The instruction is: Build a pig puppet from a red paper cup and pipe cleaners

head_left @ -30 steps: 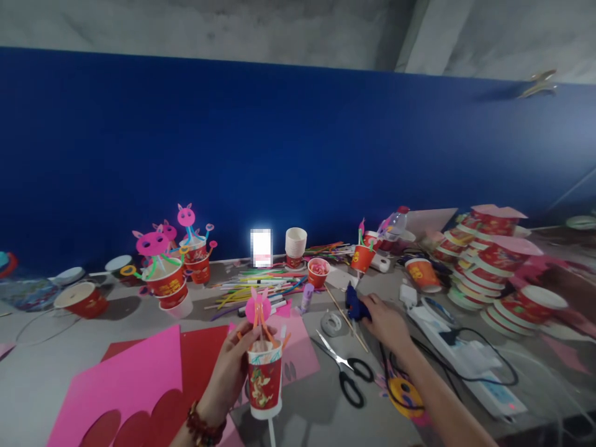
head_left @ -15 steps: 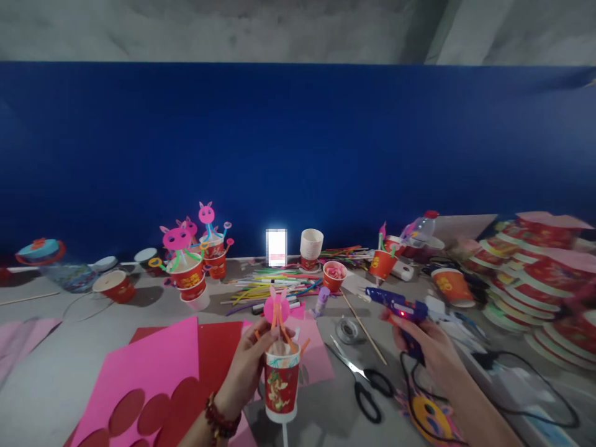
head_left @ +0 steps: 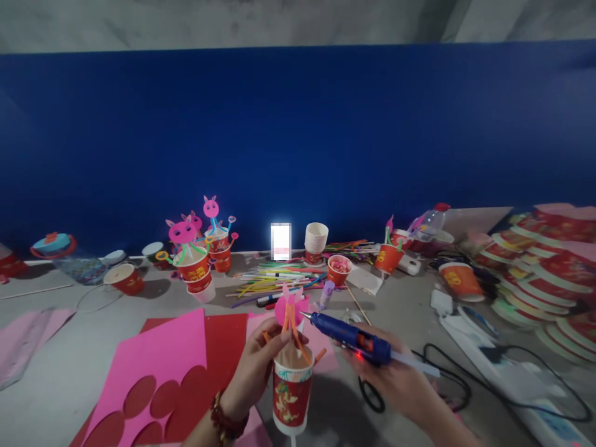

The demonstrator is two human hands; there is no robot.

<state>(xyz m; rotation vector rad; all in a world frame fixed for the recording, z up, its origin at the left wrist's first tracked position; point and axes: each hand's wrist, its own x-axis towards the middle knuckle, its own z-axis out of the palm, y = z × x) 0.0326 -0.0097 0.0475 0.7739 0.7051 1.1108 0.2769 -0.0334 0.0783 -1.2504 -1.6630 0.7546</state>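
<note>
My left hand (head_left: 261, 360), with a beaded bracelet on its wrist, is closed on orange pipe cleaners (head_left: 291, 318) that rise from a red paper cup (head_left: 292, 397). A pink paper head (head_left: 282, 310) with ears is at their top. The cup is upright, and a white stick (head_left: 293, 439) shows below its base. My right hand (head_left: 395, 379) is wrapped round a blue glue gun (head_left: 356, 335) with a red light lit and a clear glue stick (head_left: 416, 364) out of its back. The gun's nozzle points left, close beside the pink head; I cannot tell whether they touch.
Pink craft sheets (head_left: 161, 354) with round holes lie left. Several decorated cups (head_left: 194, 273) stand behind, by a pile of pipe cleaners (head_left: 274, 279). A power strip (head_left: 484, 354), black cord (head_left: 465, 372) and stacked paper cups (head_left: 544, 273) are right. Scissors (head_left: 371, 394) lie partly behind my right hand.
My right hand has brought the glue gun left, from over the table to beside the pink head, covering most of the scissors. My left hand keeps its hold on the pipe cleaners.
</note>
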